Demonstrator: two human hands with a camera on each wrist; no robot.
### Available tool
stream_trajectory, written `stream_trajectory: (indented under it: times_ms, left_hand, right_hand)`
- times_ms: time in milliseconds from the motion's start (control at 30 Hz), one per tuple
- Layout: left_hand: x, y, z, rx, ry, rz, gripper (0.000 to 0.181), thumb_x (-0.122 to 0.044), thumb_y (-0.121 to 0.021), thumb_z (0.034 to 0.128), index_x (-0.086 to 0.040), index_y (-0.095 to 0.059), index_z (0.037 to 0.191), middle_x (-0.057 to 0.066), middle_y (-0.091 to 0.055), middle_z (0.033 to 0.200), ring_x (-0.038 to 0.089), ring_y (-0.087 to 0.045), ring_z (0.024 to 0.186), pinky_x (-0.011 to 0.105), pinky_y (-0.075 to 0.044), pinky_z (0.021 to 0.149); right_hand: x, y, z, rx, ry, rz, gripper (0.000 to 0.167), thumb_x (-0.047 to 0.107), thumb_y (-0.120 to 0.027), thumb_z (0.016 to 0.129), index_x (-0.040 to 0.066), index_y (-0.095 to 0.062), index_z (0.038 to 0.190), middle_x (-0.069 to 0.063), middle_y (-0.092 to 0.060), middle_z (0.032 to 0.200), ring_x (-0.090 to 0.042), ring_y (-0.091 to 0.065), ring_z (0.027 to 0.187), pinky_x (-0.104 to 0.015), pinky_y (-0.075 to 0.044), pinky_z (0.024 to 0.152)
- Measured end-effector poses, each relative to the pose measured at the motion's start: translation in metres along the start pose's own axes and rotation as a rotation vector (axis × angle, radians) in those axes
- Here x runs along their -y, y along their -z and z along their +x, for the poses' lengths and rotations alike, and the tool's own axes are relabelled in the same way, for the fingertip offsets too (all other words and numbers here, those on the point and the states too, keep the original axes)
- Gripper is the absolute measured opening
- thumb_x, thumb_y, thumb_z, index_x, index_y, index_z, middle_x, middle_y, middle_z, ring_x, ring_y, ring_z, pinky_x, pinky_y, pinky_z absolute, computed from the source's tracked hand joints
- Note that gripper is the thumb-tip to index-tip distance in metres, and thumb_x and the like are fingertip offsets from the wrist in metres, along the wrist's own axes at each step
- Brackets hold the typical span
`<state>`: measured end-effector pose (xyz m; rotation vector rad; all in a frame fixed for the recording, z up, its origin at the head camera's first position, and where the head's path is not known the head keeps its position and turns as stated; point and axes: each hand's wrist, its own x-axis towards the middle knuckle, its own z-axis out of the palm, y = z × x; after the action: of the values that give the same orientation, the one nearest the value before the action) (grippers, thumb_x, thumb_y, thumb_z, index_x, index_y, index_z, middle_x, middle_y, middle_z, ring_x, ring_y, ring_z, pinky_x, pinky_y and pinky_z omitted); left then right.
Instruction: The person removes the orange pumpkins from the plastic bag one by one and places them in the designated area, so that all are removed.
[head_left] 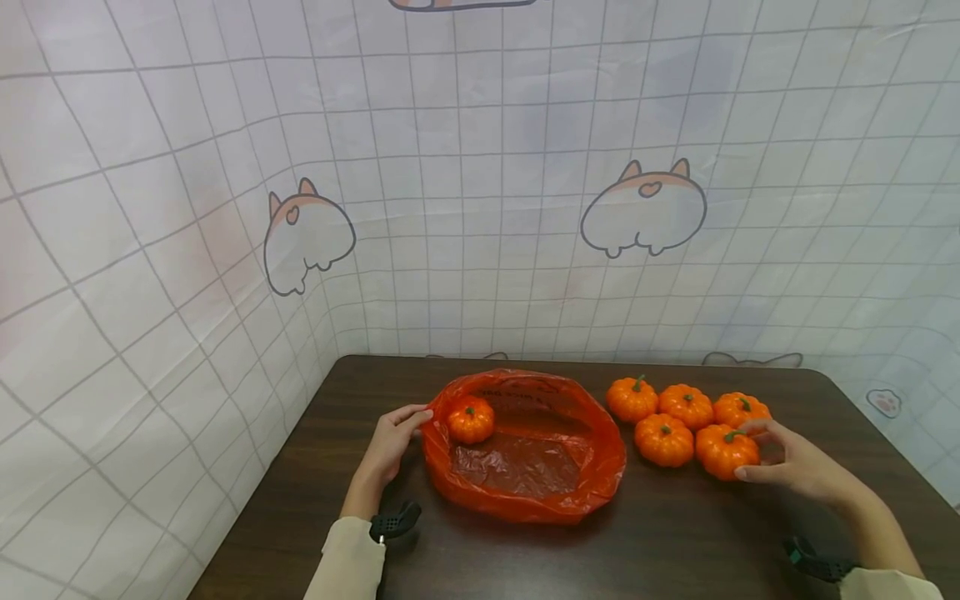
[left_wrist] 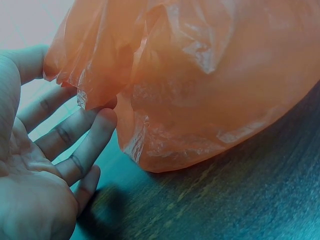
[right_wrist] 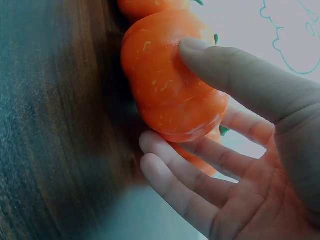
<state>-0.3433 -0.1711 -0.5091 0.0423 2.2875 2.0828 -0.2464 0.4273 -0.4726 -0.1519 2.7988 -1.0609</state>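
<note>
A red plastic bag (head_left: 517, 508) lies wide open on the table, its rim spread into a ring. Inside it, on the left, sits one small orange pumpkin (head_left: 471, 419) with a green stem. My left hand (head_left: 386, 446) pinches the bag's left rim; in the left wrist view the thin film (left_wrist: 95, 60) runs between thumb and fingers. On the right, my right hand (head_left: 798, 462) holds the nearest right pumpkin (head_left: 726, 452) of a cluster. The right wrist view shows the thumb pressed on that pumpkin (right_wrist: 170, 75) and fingers around its other side.
Several more pumpkins, among them a front one (head_left: 663, 440) and a back left one (head_left: 632, 400), stand close together right of the bag. The dark wooden table (head_left: 480, 554) ends at a white grid-patterned cloth (head_left: 480, 250) behind and on the left.
</note>
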Motion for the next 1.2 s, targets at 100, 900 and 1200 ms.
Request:
stream_trajectory:
  times_ms: [100,900,1200]
  left_hand:
    - [0.0000,-0.0001,-0.0001,0.000,0.002,0.000,0.034,-0.027,-0.066,0.1000,-0.005,-0.071,0.125,0.003,-0.073,0.109,0.018,-0.068,0.087,0.032,-0.053,0.090]
    - [0.0007,-0.0002,-0.0006,-0.013,-0.001,-0.001,0.032,-0.025,-0.066,0.0999,-0.004,-0.072,0.123,0.003,-0.073,0.108,0.019,-0.067,0.087,0.035,-0.051,0.094]
    - [-0.0002,-0.0004,-0.0010,-0.008,0.002,-0.007,0.032,-0.025,-0.066,0.0998,-0.004,-0.072,0.123,0.002,-0.073,0.106,0.018,-0.067,0.087,0.034,-0.051,0.093]
  right_hand:
    - [-0.0020,-0.0005,0.0019,0.000,0.003,-0.008,0.071,0.033,-0.076,0.092,-0.004,-0.041,0.141,-0.035,-0.053,0.132,-0.045,-0.058,0.114,-0.046,-0.053,0.082]
    - [-0.0053,-0.0022,0.0061,0.020,-0.039,0.040,0.076,0.030,-0.074,0.094,-0.010,-0.032,0.143,-0.042,-0.044,0.135,-0.027,-0.065,0.098,-0.033,-0.057,0.074]
    - [-0.0069,-0.0011,0.0071,0.015,-0.035,0.007,0.077,0.032,-0.074,0.094,-0.011,-0.033,0.143,-0.042,-0.046,0.135,-0.034,-0.064,0.104,-0.039,-0.057,0.079]
